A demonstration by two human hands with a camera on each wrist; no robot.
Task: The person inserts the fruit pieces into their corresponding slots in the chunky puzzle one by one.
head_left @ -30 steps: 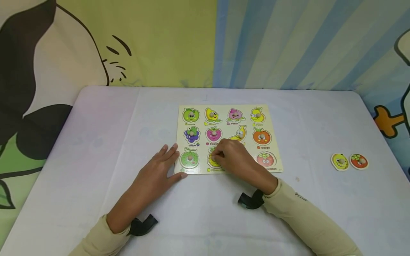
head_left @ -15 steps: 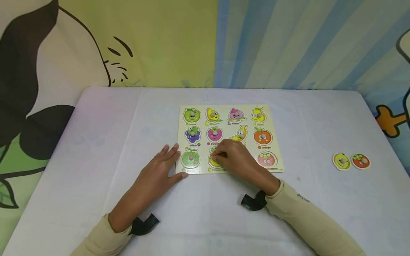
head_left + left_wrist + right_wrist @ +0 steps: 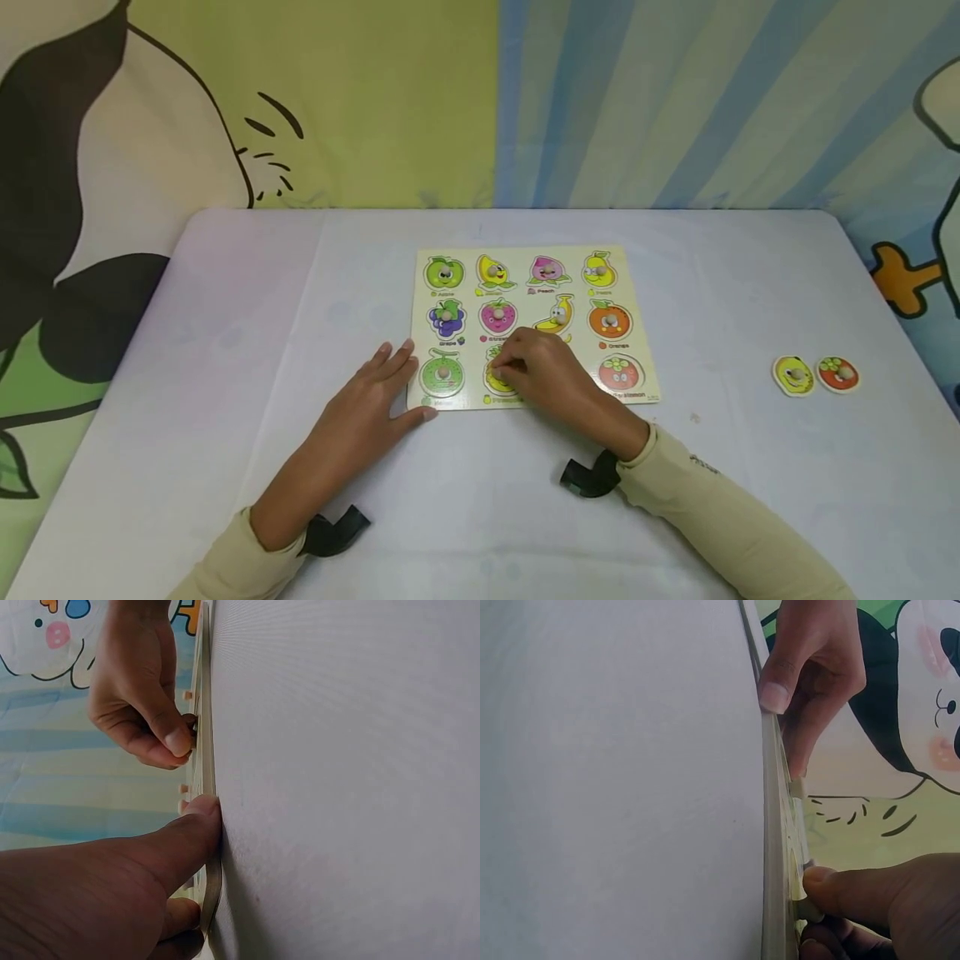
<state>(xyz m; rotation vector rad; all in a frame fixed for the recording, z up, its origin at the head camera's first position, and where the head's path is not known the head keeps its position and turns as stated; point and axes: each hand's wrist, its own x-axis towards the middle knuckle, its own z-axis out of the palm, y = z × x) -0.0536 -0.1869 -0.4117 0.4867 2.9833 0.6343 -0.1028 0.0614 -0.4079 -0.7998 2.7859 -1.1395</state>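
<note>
A cream fruit peg puzzle board point(image 3: 521, 247) lies on the white table. My right hand point(image 3: 551, 371) pinches the small knob of the pineapple piece point(image 3: 495, 385) in the bottom row, thumb and fingertip close together; the knob point(image 3: 808, 909) shows between them in the right wrist view. The pineapple piece overlaps its printed place and is partly hidden by the fingers. My left hand point(image 3: 367, 404) rests at the board's lower left corner, fingers straight and spread. Its thumb point(image 3: 201, 814) touches the board's edge in the left wrist view. The melon piece point(image 3: 442, 374) sits beside those fingers.
Two knobbed pieces lie on the table to the right: a yellow one point(image 3: 792, 377) and a red persimmon point(image 3: 837, 375). Apple point(image 3: 444, 273), grape, strawberry, orange point(image 3: 610, 320) and several other pieces sit on the board. A printed cloth wall point(image 3: 420, 100) rises behind the table.
</note>
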